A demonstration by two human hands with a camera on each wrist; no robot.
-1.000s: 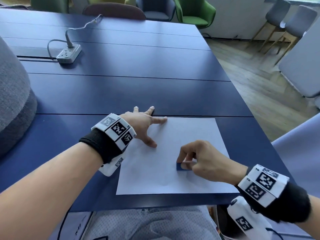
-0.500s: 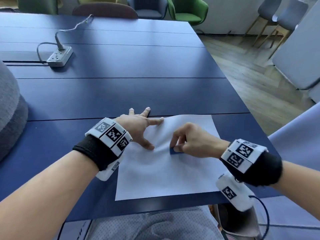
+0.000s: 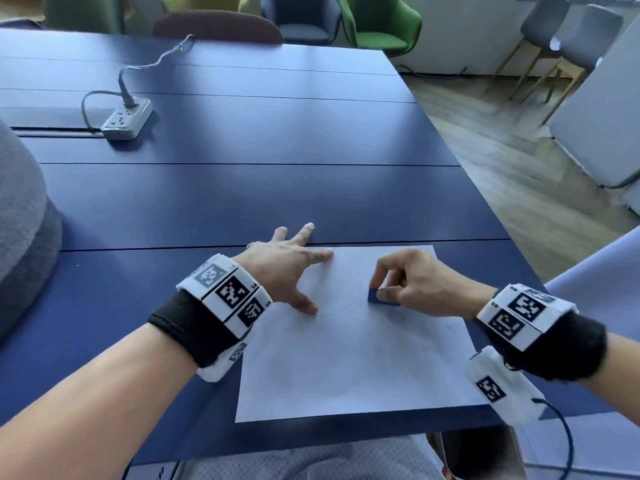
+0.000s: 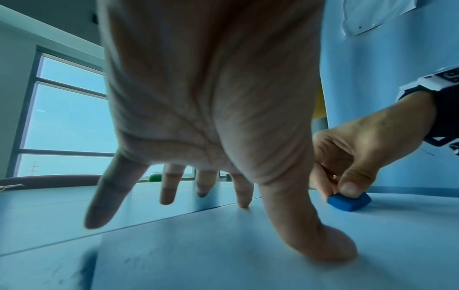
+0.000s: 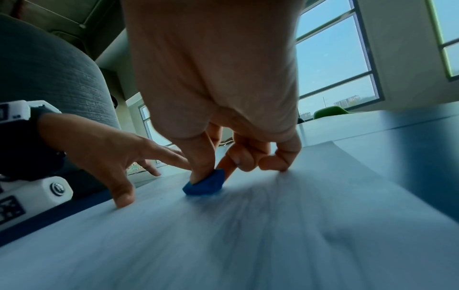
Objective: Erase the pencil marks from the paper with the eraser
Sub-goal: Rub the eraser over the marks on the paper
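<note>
A white sheet of paper (image 3: 353,358) lies on the dark blue table (image 3: 263,195) near its front edge. My right hand (image 3: 412,282) pinches a small blue eraser (image 3: 375,296) between thumb and fingers and holds it down on the paper's upper middle. The eraser (image 4: 349,201) (image 5: 205,185) touches the sheet in both wrist views. My left hand (image 3: 291,268) lies spread with straight fingers, thumb and index finger pressing on the paper's far left corner, the other fingers on the table. Pencil marks are too faint to make out.
A grey power strip (image 3: 126,121) with its cable sits at the table's far left. A grey upholstered chair back (image 3: 20,216) stands close at the left. Chairs line the far side, and wooden floor runs past the table's right edge.
The right hand slid the eraser away from me and leftward, then back to the right across the paper's upper part. The left hand kept pressing the same corner.
</note>
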